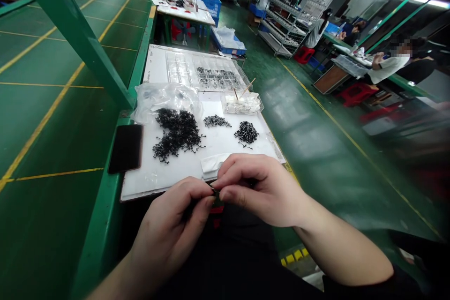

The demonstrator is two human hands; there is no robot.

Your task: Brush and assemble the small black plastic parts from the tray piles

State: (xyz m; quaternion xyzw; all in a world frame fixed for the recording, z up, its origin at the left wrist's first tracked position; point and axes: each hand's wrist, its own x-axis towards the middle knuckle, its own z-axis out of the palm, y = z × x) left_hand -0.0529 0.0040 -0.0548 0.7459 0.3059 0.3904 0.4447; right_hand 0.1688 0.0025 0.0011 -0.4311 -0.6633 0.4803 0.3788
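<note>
Fingers (200, 187) of our left hand (165, 222) pinch one side of a small dark part (213, 191), and those of our right hand (265, 187) close on it from the other, so it sits between the two hands at the near edge of the bench (140, 183), mostly hidden from us. We do best to let the left grip act as the anchor and the right make the fine adjustments, pressing lightly, since so slight a piece could well slip or spring away. Level wrists should help our aim. Beyond, the large black heap (179, 131), the small grey-black heap (215, 121) just beside it and the rounder dark heap (246, 132) farther right are separate; we had best steer our forearms clear of all three.
</note>
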